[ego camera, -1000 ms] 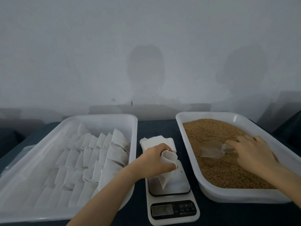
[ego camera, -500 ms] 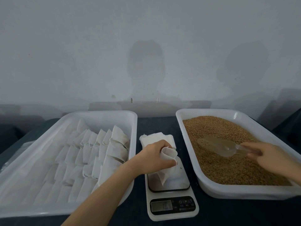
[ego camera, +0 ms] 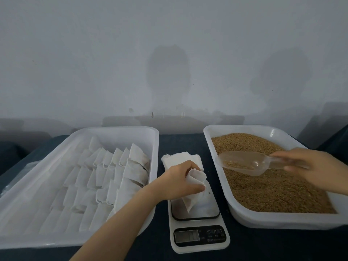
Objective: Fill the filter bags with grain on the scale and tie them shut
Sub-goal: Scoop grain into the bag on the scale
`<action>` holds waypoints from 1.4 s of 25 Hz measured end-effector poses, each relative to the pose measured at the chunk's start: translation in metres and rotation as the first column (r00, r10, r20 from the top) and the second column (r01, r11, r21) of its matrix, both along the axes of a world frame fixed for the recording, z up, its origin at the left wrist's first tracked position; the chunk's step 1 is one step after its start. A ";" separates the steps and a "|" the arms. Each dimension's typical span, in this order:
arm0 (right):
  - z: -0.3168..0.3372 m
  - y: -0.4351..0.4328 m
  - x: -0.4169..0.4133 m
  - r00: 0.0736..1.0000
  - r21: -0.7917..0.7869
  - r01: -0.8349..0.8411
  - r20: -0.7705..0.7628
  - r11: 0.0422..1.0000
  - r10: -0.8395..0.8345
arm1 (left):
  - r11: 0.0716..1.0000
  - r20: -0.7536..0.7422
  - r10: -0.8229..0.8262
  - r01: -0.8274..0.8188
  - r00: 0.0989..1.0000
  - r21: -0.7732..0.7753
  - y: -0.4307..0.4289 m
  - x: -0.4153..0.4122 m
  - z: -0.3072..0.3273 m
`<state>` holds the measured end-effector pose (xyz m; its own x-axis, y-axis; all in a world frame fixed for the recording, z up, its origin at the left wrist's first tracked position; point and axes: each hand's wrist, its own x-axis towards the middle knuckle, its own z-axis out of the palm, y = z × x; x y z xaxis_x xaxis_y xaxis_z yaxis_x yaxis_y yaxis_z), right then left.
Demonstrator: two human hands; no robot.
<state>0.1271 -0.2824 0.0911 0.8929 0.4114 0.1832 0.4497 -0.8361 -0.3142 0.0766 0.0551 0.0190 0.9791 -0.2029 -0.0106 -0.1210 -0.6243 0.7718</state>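
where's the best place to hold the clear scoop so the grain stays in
By the narrow handle at its right end, coming from the right, as the right hand does. The bowl of the clear scoop is open on top and carries grain, so fingers there would likely spill it.

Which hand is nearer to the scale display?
Left. The left hand holds a bag over the scale, just behind the display; the right hand is over the grain tray.
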 end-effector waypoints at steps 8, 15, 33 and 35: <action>0.028 0.051 -0.016 0.980 -0.080 -0.198 0.017 0.977 0.200 | 1.000 -0.011 -0.002 0.002 1.000 -0.024 0.000 -0.002 0.003; 0.034 0.063 -0.012 0.963 -0.256 -0.195 0.132 0.947 0.234 | 1.000 0.017 0.000 0.000 1.000 -0.012 0.001 -0.001 0.003; 0.076 0.111 -0.035 0.839 -0.638 -0.122 0.342 0.761 0.422 | 0.997 0.024 0.022 -0.020 0.999 -0.074 0.000 -0.003 0.005; 0.075 0.115 -0.043 0.815 -0.640 -0.111 0.379 0.760 0.439 | 0.997 0.019 0.026 -0.024 0.999 -0.077 -0.001 -0.003 0.005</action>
<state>0.0842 -0.1679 0.1658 0.5776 0.7921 0.1973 0.6382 -0.5888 0.4960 0.0738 0.0542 0.0244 0.9838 -0.1779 0.0237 -0.1221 -0.5662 0.8152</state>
